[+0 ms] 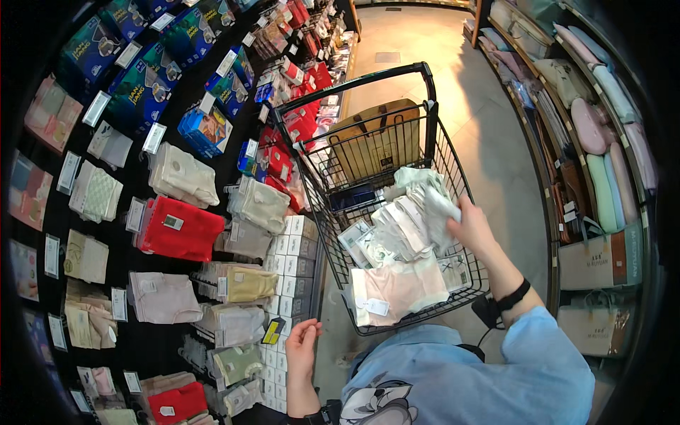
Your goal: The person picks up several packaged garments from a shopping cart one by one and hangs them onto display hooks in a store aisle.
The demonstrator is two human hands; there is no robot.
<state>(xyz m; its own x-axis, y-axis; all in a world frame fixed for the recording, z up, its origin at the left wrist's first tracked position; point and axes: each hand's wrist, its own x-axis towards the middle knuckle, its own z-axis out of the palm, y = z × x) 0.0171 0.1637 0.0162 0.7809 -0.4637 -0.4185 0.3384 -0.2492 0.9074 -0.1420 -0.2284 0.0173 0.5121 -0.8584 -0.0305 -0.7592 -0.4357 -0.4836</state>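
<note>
A black wire shopping cart [467, 199] stands before me. My right hand [470, 223] is inside its right side, gripping the edge of a whitish packaged garment [438, 215], which is tilted up from a pile. Beside it lie several white packs [401, 223] in an overlapping row. Nearer me, a pale pink folded garment [401, 292] with a white tag rests on top. A brown bag [377, 141] with dark handles stands at the cart's far end. My left hand [303, 345] is outside the cart, between it and the left rack, fingers loosely curled with nothing visible in them.
On the left, a black display rack holds hanging packs of folded underwear [183, 172], red packs [180, 228] and blue boxes [146, 87]. White boxes [295, 260] are stacked at its base. Shelves with cushions [589, 125] and bags [600, 260] line the right. The tiled aisle [425, 34] extends beyond the cart.
</note>
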